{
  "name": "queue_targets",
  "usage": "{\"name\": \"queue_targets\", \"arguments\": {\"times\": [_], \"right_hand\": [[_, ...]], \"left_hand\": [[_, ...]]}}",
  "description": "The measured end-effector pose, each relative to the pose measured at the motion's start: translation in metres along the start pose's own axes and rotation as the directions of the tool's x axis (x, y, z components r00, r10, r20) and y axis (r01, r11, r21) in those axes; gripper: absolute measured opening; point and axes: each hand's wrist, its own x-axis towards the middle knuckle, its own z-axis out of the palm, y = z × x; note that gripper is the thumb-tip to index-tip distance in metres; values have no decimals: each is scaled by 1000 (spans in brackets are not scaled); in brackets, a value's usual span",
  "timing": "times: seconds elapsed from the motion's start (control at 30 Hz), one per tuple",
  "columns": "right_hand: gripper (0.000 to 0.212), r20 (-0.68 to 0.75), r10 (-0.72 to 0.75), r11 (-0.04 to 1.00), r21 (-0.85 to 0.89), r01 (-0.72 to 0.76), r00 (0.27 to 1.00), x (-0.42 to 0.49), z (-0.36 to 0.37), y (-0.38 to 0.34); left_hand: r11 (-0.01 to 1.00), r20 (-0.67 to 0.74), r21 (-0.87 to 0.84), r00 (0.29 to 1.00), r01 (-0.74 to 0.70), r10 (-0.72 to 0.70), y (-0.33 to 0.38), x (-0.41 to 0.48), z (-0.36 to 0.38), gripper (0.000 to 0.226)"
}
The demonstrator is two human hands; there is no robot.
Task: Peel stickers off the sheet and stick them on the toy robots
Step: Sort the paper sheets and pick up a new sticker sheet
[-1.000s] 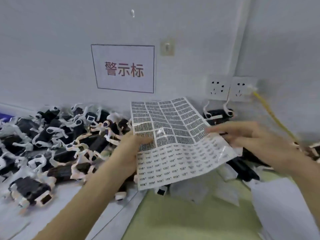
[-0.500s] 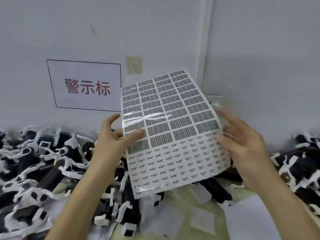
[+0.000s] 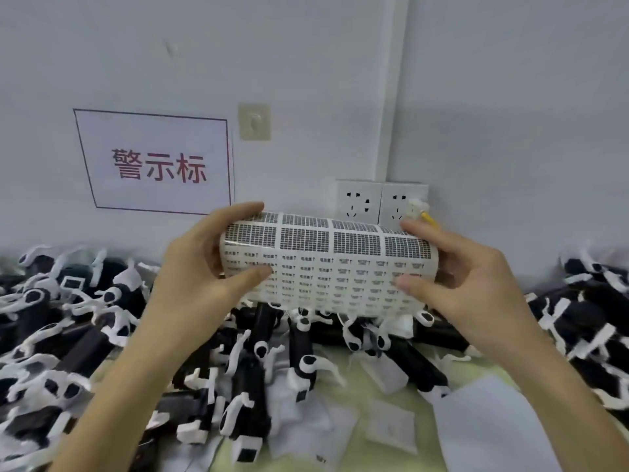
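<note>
Paper sticker sheet (image 3: 340,267), flat and upright half a second ago, now bowed into a roll at frame centre, printed side out. Your left hand (image 3: 200,277) pinches its left edge, thumb in front, fingers (image 3: 245,209) curled over the top; your right hand (image 3: 476,284) grips the right edge likewise. Toy robots (image 3: 299,362) lie heaped below on the surface (image 3: 374,466), untouched. Likely the bend lifts sticker corners for peeling; no sticker on your fingers yet
</note>
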Motion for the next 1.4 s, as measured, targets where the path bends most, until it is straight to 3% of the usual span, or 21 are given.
{"name": "queue_targets", "arguments": {"times": [0.13,0.27,0.37,0.43,0.6,0.77,0.87,1.0,1.13,1.23,1.4], "right_hand": [[37,-102,-115,956,-281,82,988,-1,1,-8],[25,-89,-211,911,-379,163,973,-5,-6,-25],[27,-10,-245,816,-542,201,969,-8,-14,-41],[28,46,-258,793,-560,239,965,-12,-18,-55],[13,79,-278,847,-451,283,957,-20,-16,-80],[27,164,-221,847,-456,273,961,-26,-13,-92],[15,149,-186,883,-409,232,971,-28,-11,-92],[18,139,-149,889,-415,194,979,-29,-15,-97],[7,194,-93,882,-440,171,977,-34,-21,-99],[12,222,-95,895,-408,181,970,-37,-11,-102],[20,188,-205,870,-415,267,961,-35,4,-101]], "left_hand": [[955,-146,270,975,-121,165,2,-3,5,41],[883,-173,439,949,-165,263,6,-3,4,33],[900,-58,347,952,-263,300,19,-5,2,15],[918,3,277,956,-284,294,30,-8,2,11],[962,18,92,967,-256,255,43,-14,6,19],[976,42,-49,975,-214,216,48,-17,9,14],[977,84,-110,978,-181,191,52,-19,12,13],[967,169,-226,972,-120,160,56,-21,12,15],[960,115,-231,975,-158,188,62,-25,17,11],[962,95,-152,966,-225,241,69,-30,28,13],[958,152,-113,948,-264,279,76,-38,41,11]]}}
